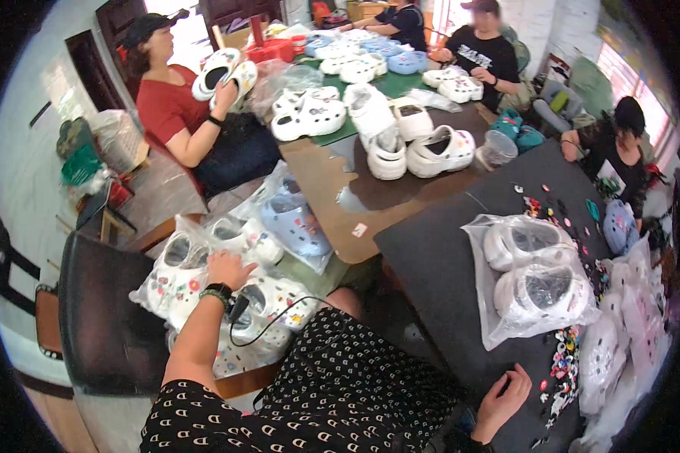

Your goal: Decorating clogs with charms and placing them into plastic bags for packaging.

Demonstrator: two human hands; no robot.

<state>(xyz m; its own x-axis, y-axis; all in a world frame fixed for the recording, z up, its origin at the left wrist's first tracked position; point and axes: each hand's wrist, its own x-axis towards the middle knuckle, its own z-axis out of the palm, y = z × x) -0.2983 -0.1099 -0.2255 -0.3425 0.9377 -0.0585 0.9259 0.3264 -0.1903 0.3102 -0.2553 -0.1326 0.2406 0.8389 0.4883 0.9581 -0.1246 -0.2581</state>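
My left hand (pixel 229 270) reaches out to the left and lies on a pile of white clogs (pixel 180 291) in clear plastic bags, on a seat beside me. Its thumb stands apart from the fingers, whose tips are hard to make out against the bag. My right hand (pixel 504 400) is over the near edge of the dark table (pixel 446 249), holding nothing, its fingers loosely bent and apart. Farther along that table lies a clear bag holding a pair of white clogs (pixel 540 294). Small colourful shoe charms (pixel 563 362) are scattered to its right.
Light blue bagged clogs (pixel 295 223) lie beyond my left hand. Loose white clogs (pixel 385 140) stand on the brown and green table ahead. A black chair (pixel 102 317) is at left. A person in red (pixel 170 106) holds white clogs; others sit around the tables. More bagged clogs (pixel 619 332) lie far right.
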